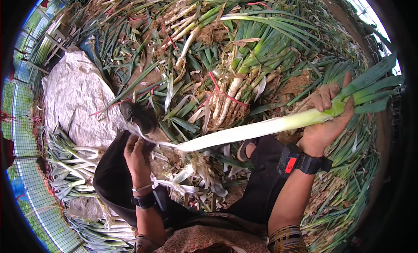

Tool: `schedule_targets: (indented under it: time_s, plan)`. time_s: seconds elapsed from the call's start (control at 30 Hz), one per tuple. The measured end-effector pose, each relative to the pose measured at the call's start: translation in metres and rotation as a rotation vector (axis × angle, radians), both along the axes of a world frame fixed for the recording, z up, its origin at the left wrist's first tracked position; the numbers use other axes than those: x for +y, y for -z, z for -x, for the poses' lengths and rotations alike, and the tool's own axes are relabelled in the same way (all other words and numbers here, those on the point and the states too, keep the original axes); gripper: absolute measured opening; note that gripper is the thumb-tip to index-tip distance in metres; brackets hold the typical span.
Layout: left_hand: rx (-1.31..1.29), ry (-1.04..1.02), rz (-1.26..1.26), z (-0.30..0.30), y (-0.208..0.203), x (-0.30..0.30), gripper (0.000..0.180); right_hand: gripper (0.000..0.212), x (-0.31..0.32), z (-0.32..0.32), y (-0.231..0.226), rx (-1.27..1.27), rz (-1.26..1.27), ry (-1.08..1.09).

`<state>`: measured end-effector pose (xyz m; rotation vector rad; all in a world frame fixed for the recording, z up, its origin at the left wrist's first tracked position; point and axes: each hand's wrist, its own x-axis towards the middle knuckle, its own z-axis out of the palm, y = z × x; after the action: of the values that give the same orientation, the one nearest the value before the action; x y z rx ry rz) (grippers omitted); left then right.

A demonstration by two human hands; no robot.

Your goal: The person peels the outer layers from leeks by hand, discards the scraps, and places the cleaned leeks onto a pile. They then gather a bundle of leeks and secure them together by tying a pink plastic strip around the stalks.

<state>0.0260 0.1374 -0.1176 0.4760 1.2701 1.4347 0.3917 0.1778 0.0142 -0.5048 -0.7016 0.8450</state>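
My right hand (325,130) is wrapped round a long leek (244,133) where its pale green neck meets the dark leaves. The leek lies slanted across my lap, its white shank pointing left and its cut leaves fanning out at the right. At the shank's white end, my left hand (136,154) pinches a thin white strip of leek skin (163,143). The strip runs from the fingers to the leek's tip and is partly blurred. Just beyond the left hand is my dark shoe (138,115).
A bundle of untrimmed leeks tied with red string (226,94) lies ahead, among more heaped leeks. Peeled scraps (185,174) litter the ground between my knees. At left are a pale sheet (78,94), cleaned white leeks (80,164) and a mesh fence (27,122).
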Motion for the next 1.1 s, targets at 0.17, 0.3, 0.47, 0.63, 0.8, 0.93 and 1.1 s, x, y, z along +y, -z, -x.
schedule_targets:
  time_s: [0.17,0.3,0.47,0.63,0.8,0.93,1.1]
  plan:
    - [1.041,0.295,-0.49,-0.064,-0.031,-0.006,0.037,0.046,0.002,0.005,-0.002,0.161,-0.045,-0.094]
    - [1.184,0.845,-0.534,-0.091,-0.051,-0.005,0.031,0.029,0.002,-0.001,0.001,0.239,-0.109,-0.207]
    - [0.989,1.004,-0.53,-0.087,-0.056,-0.01,0.029,0.03,0.005,-0.002,-0.003,0.259,-0.086,-0.182]
    - [1.076,0.924,-0.595,-0.093,-0.056,-0.019,0.031,0.031,0.008,-0.009,0.003,0.245,-0.112,-0.189]
    - [1.063,0.923,-0.572,-0.098,-0.055,-0.024,0.034,0.038,0.007,-0.011,0.004,0.289,-0.109,-0.171]
    - [0.812,0.908,-0.493,-0.102,-0.044,-0.027,0.025,0.039,0.008,-0.01,0.005,0.311,-0.151,-0.236]
    - [0.54,0.948,-0.186,-0.102,-0.021,-0.042,0.02,0.047,0.008,-0.005,0.005,0.458,-0.197,-0.349]
